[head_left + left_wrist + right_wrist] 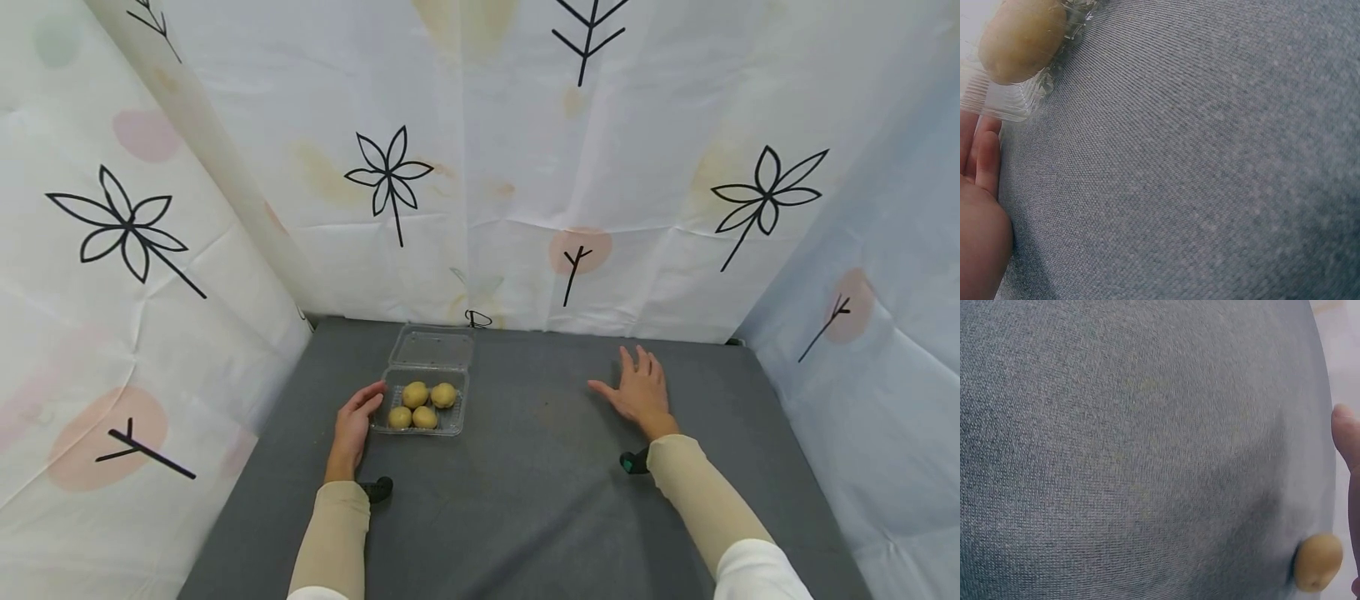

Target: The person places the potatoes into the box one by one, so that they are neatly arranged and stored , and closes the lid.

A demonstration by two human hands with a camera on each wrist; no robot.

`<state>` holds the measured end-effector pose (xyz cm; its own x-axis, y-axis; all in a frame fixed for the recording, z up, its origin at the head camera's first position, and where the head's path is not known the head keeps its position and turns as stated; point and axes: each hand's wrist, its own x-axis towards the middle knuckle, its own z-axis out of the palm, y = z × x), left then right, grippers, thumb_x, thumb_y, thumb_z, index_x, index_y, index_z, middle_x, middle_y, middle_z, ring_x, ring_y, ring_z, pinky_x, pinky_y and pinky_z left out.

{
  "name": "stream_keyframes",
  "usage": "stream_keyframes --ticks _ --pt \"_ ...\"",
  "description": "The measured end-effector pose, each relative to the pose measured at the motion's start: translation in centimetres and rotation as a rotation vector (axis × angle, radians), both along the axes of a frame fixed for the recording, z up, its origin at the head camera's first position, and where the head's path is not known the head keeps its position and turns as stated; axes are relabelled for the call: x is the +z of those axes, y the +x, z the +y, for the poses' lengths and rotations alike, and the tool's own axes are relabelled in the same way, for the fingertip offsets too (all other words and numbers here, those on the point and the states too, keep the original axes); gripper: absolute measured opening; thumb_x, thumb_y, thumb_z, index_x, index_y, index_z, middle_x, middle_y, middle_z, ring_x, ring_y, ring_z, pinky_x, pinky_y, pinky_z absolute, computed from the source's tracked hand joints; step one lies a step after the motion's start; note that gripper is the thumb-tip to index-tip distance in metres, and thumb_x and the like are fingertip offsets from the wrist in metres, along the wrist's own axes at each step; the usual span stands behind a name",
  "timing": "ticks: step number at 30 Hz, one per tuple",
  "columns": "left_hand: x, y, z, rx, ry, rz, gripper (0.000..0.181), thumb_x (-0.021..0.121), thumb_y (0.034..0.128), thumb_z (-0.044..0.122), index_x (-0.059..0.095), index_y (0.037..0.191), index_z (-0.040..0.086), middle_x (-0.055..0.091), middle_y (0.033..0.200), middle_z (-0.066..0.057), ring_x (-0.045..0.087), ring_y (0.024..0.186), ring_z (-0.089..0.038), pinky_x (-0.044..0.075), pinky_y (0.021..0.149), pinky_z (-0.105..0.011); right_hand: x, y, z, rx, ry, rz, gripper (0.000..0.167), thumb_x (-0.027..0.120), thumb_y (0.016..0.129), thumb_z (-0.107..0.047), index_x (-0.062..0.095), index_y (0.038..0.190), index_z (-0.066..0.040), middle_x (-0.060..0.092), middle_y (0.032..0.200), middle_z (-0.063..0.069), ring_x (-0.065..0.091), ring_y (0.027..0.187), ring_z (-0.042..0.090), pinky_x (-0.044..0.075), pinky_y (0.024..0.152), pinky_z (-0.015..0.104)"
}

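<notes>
In the head view, a clear plastic clamshell box (457,425) stands on the left of the table with its lid (431,348) raised at the back. Several yellow potatoes (415,394) lie inside it. Against the box's left side rests my left hand (352,429); in the left wrist view its fingers (988,159) are fairly straight below the box wall. My right hand (641,396) is spread over the right part of the table, holding nothing. A loose potato (1317,562) lies by that hand in the right wrist view; from the head it is hidden.
The grey table (525,483) runs back to a white patterned cloth (510,167). Similar cloth walls (60,333) flank it on both sides. A dark strap piece shows at each wrist.
</notes>
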<state>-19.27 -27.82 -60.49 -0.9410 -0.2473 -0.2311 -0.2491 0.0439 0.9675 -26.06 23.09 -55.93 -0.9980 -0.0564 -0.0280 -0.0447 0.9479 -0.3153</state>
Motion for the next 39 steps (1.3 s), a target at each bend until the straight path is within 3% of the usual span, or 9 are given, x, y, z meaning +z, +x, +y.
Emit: stream_keyframes --ticks 10,15,19,21,25,29,39 --pt "0.0 0.0 0.1 0.002 -0.005 -0.004 0.041 0.054 0.1071 0.031 0.056 0.145 0.016 0.053 0.153 -0.008 0.044 0.139 -0.014 0.034 0.121 -0.037 -1.4 0.7 1.6 -0.093 -0.203 -0.011 0.100 0.068 0.095 -0.051 0.017 0.161 0.003 0.013 0.162 0.036 0.012 0.149 0.057 0.021 0.117 0.072" --pt "-0.1 -0.1 0.1 0.000 0.004 -0.010 0.040 0.055 0.1069 0.030 0.057 0.145 0.015 0.053 0.153 -0.008 0.044 0.139 -0.014 0.034 0.120 -0.037 -1.8 1.1 2.3 -0.122 -0.257 0.001 0.094 0.069 0.097 -0.043 0.018 0.160 0.004 0.017 0.160 0.037 0.017 0.145 0.057 0.025 0.116 0.070" --pt "-0.1 -0.1 0.1 -0.001 0.001 -0.007 0.041 0.055 0.1067 0.031 0.057 0.145 0.016 0.054 0.152 -0.007 0.045 0.136 -0.010 0.035 0.119 -0.034 -1.7 1.2 2.6 -0.154 -0.282 0.004 0.088 0.066 0.099 -0.039 0.019 0.159 0.005 0.021 0.158 0.037 0.022 0.143 0.056 0.028 0.115 0.068" --pt "0.8 0.1 0.3 -0.008 0.016 -0.014 0.041 0.054 0.1073 0.027 0.056 0.146 0.013 0.053 0.153 -0.010 0.045 0.138 -0.013 0.034 0.119 -0.036 -1.7 1.1 2.6 -0.168 -0.285 0.006 0.086 0.065 0.100 -0.038 0.020 0.159 0.005 0.023 0.157 0.038 0.024 0.142 0.056 0.029 0.115 0.068" --pt "1.1 0.1 0.3 -0.006 0.021 -0.007 0.041 0.054 0.1075 0.025 0.055 0.146 0.011 0.052 0.155 -0.011 0.044 0.140 -0.015 0.033 0.120 -0.038 -2.0 0.7 2.6 -0.196 -0.284 0.014 0.082 0.063 0.101 -0.037 0.022 0.159 0.004 0.028 0.155 0.037 0.029 0.140 0.055 0.030 0.114 0.067" --pt "0.2 0.0 0.2 0.009 -0.006 0.015 0.041 0.056 0.1063 0.030 0.058 0.144 0.014 0.056 0.150 -0.006 0.046 0.137 -0.012 0.034 0.120 -0.038 -2.3 0.6 2.5 -0.223 -0.282 0.020 0.077 0.063 0.102 -0.036 0.026 0.158 0.003 0.034 0.153 0.036 0.034 0.137 0.054 0.031 0.113 0.068" --pt "0.1 0.0 0.1 0.003 0.003 0.017 0.039 0.054 0.1072 0.028 0.058 0.144 0.014 0.054 0.152 -0.009 0.044 0.140 -0.017 0.033 0.122 -0.040 -2.6 0.5 2.2 -0.266 -0.280 0.039 0.063 0.057 0.105 -0.029 0.034 0.155 0.002 0.042 0.148 0.033 0.039 0.133 0.052 0.032 0.112 0.067"
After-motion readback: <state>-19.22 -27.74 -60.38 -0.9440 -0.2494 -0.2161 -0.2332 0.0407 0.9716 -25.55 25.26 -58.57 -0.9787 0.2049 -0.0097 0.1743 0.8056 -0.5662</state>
